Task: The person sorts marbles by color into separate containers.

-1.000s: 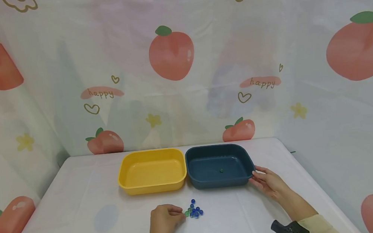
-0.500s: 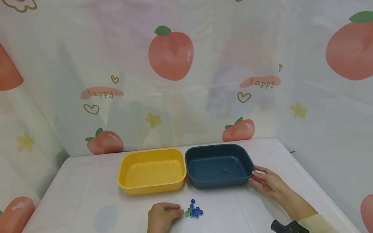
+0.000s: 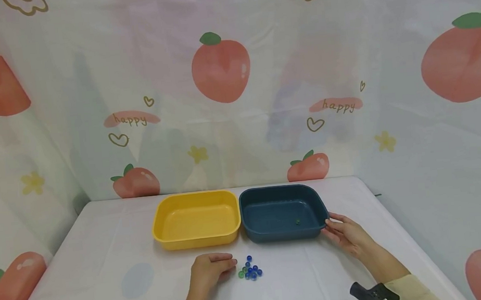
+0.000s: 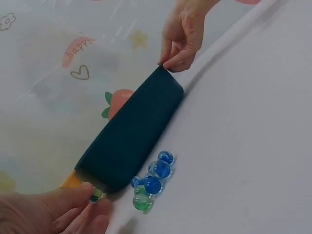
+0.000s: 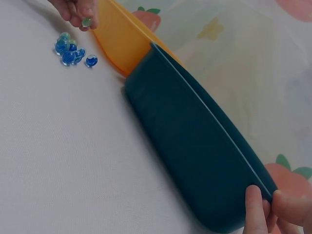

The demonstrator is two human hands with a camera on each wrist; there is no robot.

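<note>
My left hand (image 3: pixel 210 270) pinches a green marble (image 4: pixel 96 195) between thumb and fingertips, raised just left of a cluster of blue and green marbles (image 3: pixel 252 270) on the white cloth. In the right wrist view the pinched marble shows at the fingertips, above the cluster. My right hand (image 3: pixel 347 234) grips the right end of the dark blue basin (image 3: pixel 288 235), thumb and fingers at its rim. Inside that basin lies one small greenish marble (image 3: pixel 297 222), toward the front right.
A yellow basin (image 3: pixel 199 242) stands left of the dark blue one, their sides meeting. Both sit toward the back of the cloth-covered table (image 3: pixel 81 262). Behind hangs a printed curtain (image 3: pixel 239 135) with peaches. A black strap device (image 3: pixel 374 294) is on the right wrist.
My left hand has lifted slightly away from the marble cluster, taking a green marble. The marble inside the dark blue basin has rolled to the right. My right hand stays put.
</note>
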